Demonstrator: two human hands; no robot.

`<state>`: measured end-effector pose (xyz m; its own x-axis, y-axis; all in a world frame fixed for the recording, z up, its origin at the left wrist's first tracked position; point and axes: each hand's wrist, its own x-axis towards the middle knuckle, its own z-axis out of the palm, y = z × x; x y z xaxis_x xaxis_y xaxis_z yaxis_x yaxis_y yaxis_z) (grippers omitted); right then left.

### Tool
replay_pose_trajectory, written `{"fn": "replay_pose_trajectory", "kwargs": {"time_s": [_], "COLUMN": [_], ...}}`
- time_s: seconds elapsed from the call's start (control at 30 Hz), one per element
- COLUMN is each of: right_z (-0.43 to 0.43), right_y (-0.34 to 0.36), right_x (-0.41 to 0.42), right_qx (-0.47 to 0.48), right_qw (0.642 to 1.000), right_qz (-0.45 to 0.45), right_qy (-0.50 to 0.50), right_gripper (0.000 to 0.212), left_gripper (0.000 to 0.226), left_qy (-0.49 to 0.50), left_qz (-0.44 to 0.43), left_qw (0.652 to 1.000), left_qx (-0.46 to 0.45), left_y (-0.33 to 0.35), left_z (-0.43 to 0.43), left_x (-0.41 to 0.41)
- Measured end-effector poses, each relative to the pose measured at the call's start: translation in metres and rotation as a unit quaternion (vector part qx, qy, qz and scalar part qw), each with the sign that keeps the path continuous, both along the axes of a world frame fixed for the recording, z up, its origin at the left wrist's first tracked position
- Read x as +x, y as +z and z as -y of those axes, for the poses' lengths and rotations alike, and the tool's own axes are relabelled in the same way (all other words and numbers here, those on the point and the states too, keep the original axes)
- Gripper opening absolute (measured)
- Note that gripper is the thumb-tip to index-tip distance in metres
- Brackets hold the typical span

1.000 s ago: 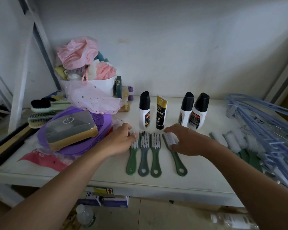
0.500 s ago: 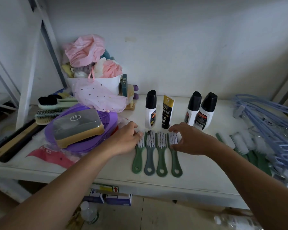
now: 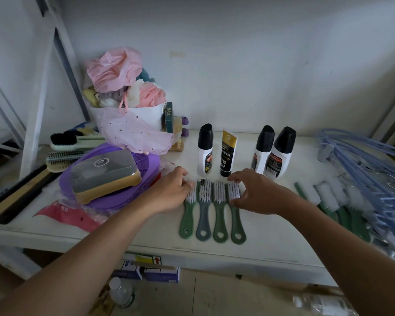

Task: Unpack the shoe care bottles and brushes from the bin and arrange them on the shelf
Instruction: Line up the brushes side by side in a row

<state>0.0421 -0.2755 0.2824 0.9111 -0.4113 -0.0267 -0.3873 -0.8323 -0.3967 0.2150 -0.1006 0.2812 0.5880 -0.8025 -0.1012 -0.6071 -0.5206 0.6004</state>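
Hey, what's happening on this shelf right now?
A person is lining up four brushes side by side near the front of the shelf. The left hand touches the row's left end, and the right hand arches over its right end. Three bottles and a tube stand upright just behind the row.

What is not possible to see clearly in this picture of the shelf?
Head view only.
- Leftmost brush: bristles partly covered by the left hand; grip or mere touch unclear.
- Right hand arches over the rightmost brush; contact unclear.
- Bottle labels: too small to read.
- Brushes at right: blurred, partly under the blue hangers, which the edge cuts off.
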Motion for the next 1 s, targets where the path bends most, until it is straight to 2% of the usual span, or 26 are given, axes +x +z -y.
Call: {"fn": "replay_pose_trajectory", "kwargs": {"time_s": [0.33,0.43,0.5,0.57,0.77,1.0], "right_z": [0.004,0.016,0.031,0.048,0.080,0.081], "right_y": [0.002,0.006,0.007,0.010,0.020,0.019], "right_x": [-0.008,-0.023,-0.039,-0.054,-0.095,-0.095], "right_qx": [0.012,-0.021,-0.067,-0.114,-0.133,-0.110], "right_qw": [1.000,0.998,0.992,0.981,0.952,0.958], "right_qz": [-0.009,-0.018,-0.018,-0.022,-0.061,-0.084], "right_qy": [-0.018,-0.056,-0.103,-0.157,-0.270,-0.252], "right_gripper": [0.069,0.052,0.033,0.024,0.035,0.036], "left_gripper": [0.049,0.051,0.052,0.054,0.055,0.054], "left_qy": [0.000,-0.006,-0.012,-0.018,-0.024,-0.012], "left_qz": [0.000,-0.002,0.001,0.012,0.019,0.022], "left_qw": [1.000,1.000,1.000,1.000,0.999,1.000], "left_qx": [-0.001,0.003,0.007,0.014,0.020,0.013], "left_y": [-0.002,-0.003,-0.005,-0.006,-0.008,-0.010], "left_z": [0.001,0.000,0.000,0.000,0.002,0.004], "left_x": [0.001,0.003,0.003,0.003,0.002,0.002]}}
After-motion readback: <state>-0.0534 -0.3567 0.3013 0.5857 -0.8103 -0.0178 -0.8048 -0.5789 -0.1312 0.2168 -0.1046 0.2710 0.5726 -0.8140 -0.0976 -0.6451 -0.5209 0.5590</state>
